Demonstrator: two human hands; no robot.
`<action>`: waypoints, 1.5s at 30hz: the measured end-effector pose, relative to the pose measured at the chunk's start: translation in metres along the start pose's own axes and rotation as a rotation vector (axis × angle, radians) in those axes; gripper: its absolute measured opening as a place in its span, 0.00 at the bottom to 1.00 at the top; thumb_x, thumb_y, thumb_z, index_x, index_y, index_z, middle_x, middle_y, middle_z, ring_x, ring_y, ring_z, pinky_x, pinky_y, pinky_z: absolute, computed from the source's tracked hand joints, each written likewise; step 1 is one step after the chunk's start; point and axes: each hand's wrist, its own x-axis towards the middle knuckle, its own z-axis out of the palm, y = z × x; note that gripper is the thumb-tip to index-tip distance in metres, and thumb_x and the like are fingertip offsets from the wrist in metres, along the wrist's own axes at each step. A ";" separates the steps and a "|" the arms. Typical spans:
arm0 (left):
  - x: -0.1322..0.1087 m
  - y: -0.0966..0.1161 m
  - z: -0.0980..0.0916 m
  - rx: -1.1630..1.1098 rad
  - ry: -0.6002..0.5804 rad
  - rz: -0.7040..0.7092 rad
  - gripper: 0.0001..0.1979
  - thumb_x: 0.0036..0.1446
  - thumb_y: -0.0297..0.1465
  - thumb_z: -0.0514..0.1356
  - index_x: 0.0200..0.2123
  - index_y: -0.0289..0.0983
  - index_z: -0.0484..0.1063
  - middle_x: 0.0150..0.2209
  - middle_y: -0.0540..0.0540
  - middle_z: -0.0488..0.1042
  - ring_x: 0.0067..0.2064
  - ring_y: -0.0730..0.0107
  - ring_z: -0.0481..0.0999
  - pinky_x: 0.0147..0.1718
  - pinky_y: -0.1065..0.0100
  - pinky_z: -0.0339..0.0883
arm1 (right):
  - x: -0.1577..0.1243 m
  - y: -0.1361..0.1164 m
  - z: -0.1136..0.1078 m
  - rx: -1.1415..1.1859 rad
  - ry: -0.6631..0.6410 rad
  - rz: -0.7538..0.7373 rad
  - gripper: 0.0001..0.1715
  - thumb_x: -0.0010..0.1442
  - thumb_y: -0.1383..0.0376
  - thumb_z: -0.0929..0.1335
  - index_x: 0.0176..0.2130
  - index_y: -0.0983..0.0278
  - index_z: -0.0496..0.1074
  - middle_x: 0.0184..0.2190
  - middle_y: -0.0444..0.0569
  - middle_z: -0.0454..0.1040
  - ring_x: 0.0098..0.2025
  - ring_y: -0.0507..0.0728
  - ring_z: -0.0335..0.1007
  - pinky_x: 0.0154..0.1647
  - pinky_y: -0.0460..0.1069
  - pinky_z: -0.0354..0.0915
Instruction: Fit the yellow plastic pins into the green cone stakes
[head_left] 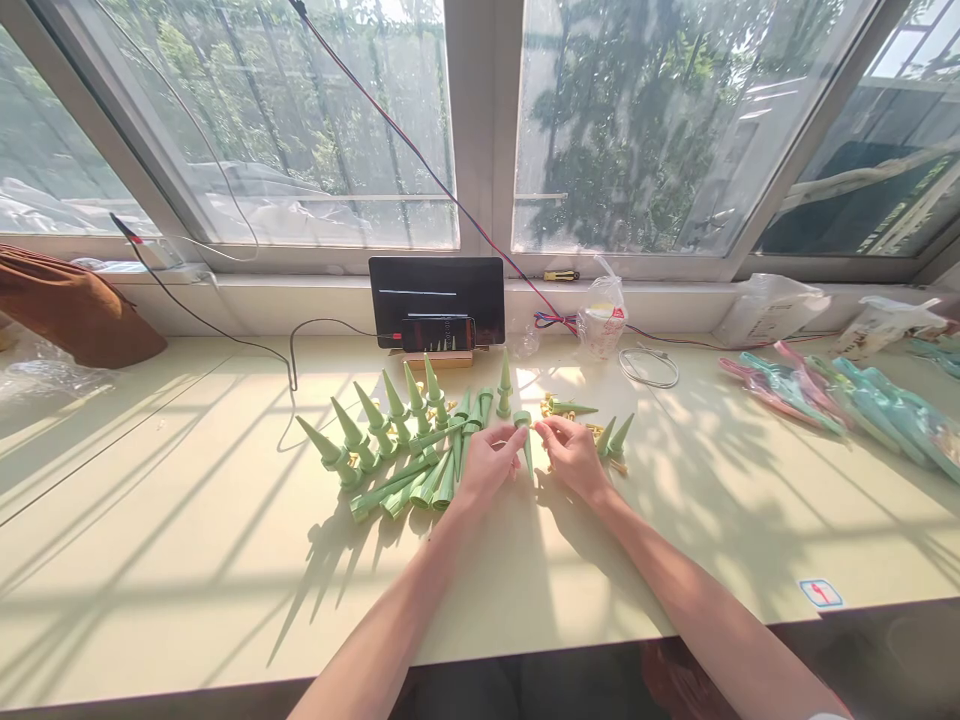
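A green plastic cone-shaped spike (529,462) points tip down between my hands. My left hand (489,462) pinches it near its wide top end. Close beside it, my right hand (576,460) has its fingertips pinched together at the spike's top; a small yellowish piece seems to be between them, too small to make out. Just beyond stands another green spike (505,388), tip up. By my left hand lie several long green cones (409,485), with a row of upright spikes (367,408) behind. Near my right hand are two more spikes (619,436) and small yellow pieces (553,404).
A phone (439,334) leans on a dark tablet (382,290) by the window. Cables (202,318) cross the table's back. A bagged cup (602,318) and a coiled wire (649,368) lie right of centre. Packed pink and green items (862,400) lie far right; a brown bag (75,305) sits left.
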 end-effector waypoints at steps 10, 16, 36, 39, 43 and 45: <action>0.000 0.001 0.000 0.027 -0.003 0.057 0.19 0.52 0.47 0.65 0.32 0.35 0.75 0.17 0.53 0.65 0.19 0.76 0.63 0.19 0.73 0.58 | 0.001 -0.001 0.000 -0.019 0.010 0.004 0.24 0.65 0.51 0.64 0.25 0.64 0.68 0.19 0.41 0.61 0.22 0.51 0.56 0.24 0.47 0.56; 0.000 0.001 -0.001 0.073 0.014 0.087 0.18 0.52 0.45 0.65 0.33 0.35 0.76 0.19 0.52 0.67 0.19 0.75 0.64 0.20 0.72 0.59 | 0.001 -0.001 -0.001 0.009 0.000 0.043 0.24 0.64 0.50 0.65 0.25 0.64 0.68 0.16 0.40 0.59 0.20 0.51 0.56 0.23 0.47 0.56; 0.004 -0.007 0.004 0.178 0.065 0.253 0.14 0.55 0.41 0.63 0.35 0.36 0.77 0.33 0.46 0.77 0.20 0.76 0.67 0.19 0.71 0.61 | 0.002 0.004 0.002 0.065 0.012 0.101 0.27 0.63 0.46 0.64 0.25 0.63 0.66 0.13 0.38 0.57 0.16 0.50 0.54 0.19 0.47 0.53; 0.006 -0.010 0.008 0.199 0.089 0.289 0.12 0.56 0.40 0.62 0.36 0.36 0.77 0.33 0.46 0.77 0.21 0.76 0.67 0.20 0.71 0.62 | 0.002 0.006 0.003 0.073 0.041 0.089 0.27 0.64 0.46 0.64 0.25 0.63 0.65 0.14 0.38 0.57 0.16 0.50 0.54 0.19 0.47 0.54; 0.012 -0.013 0.016 0.220 0.113 0.335 0.10 0.57 0.37 0.61 0.37 0.37 0.77 0.35 0.46 0.77 0.22 0.76 0.68 0.21 0.71 0.64 | 0.001 0.006 0.003 0.050 0.136 0.048 0.25 0.64 0.47 0.63 0.28 0.63 0.67 0.15 0.39 0.60 0.18 0.50 0.56 0.20 0.46 0.57; 0.018 -0.013 0.020 0.232 0.116 0.355 0.09 0.57 0.36 0.60 0.37 0.38 0.77 0.35 0.46 0.77 0.22 0.76 0.68 0.21 0.71 0.64 | 0.001 0.005 0.003 0.030 0.198 0.052 0.24 0.65 0.47 0.63 0.29 0.63 0.68 0.16 0.39 0.62 0.18 0.51 0.58 0.20 0.46 0.58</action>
